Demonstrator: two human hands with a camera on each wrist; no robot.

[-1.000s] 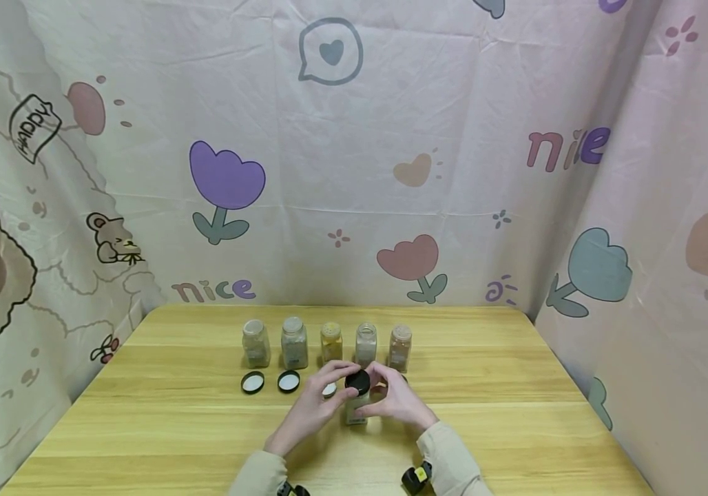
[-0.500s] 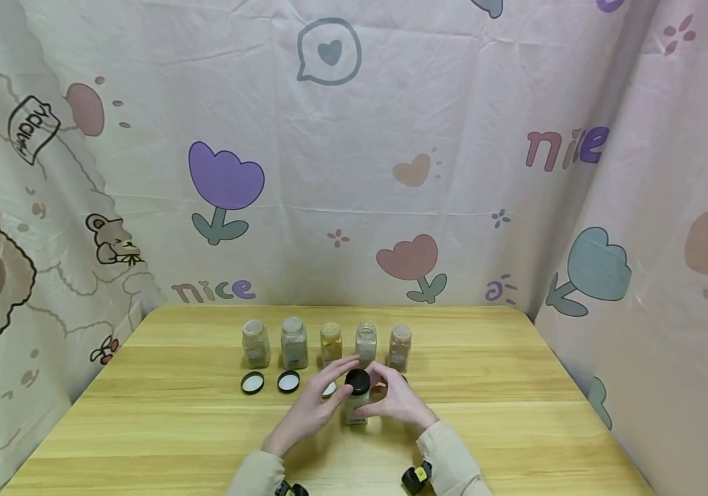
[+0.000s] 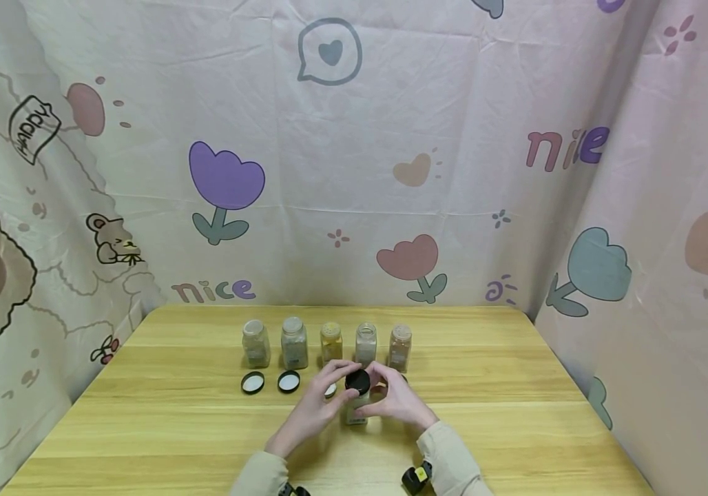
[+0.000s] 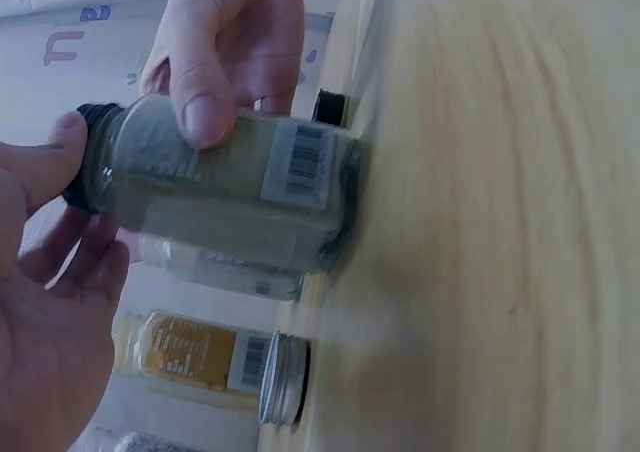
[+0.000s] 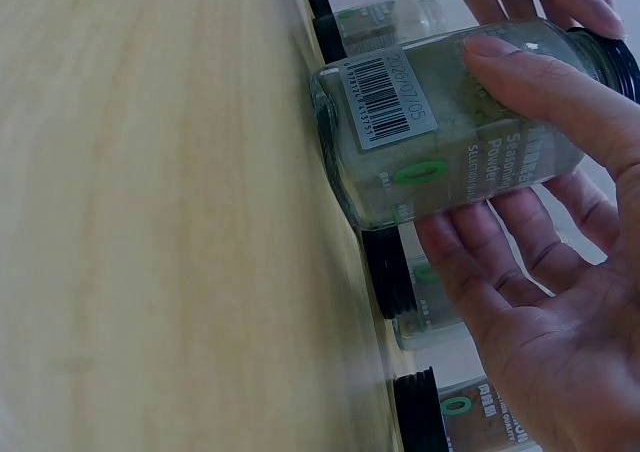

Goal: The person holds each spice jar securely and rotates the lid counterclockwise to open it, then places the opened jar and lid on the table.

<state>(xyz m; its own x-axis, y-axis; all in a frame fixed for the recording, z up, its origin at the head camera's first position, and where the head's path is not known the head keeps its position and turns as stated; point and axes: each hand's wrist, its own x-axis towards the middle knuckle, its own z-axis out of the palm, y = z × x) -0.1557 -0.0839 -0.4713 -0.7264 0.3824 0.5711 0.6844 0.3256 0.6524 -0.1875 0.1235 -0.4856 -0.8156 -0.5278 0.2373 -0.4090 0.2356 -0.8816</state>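
Note:
A clear glass seasoning jar (image 5: pixel 400 132) with a greenish-grey powder stands upright on the table between my hands, its black lid (image 3: pixel 358 381) on top. My left hand (image 3: pixel 317 403) pinches the lid's rim between thumb and fingers. The right hand (image 3: pixel 399 401) holds the jar's body, thumb on the near face and fingers behind it. In the left wrist view the jar appears sideways, with a barcode label (image 4: pixel 300 162) near its base. The hands cover much of the jar in the head view.
Behind the hands a row of several jars without their outer lids includes a yellow-filled jar (image 3: pixel 331 342) and a reddish-brown one (image 3: pixel 400 348). Two black lids (image 3: pixel 252 373) lie in front at the left; a silver lid (image 4: pixel 284 378) is nearer the left hand. A printed curtain (image 3: pixel 354 172) backs the table.
Half a second ago the left fingers had spread slightly off the lid; now they have closed back onto its rim. The right hand and the jar have stayed in place.

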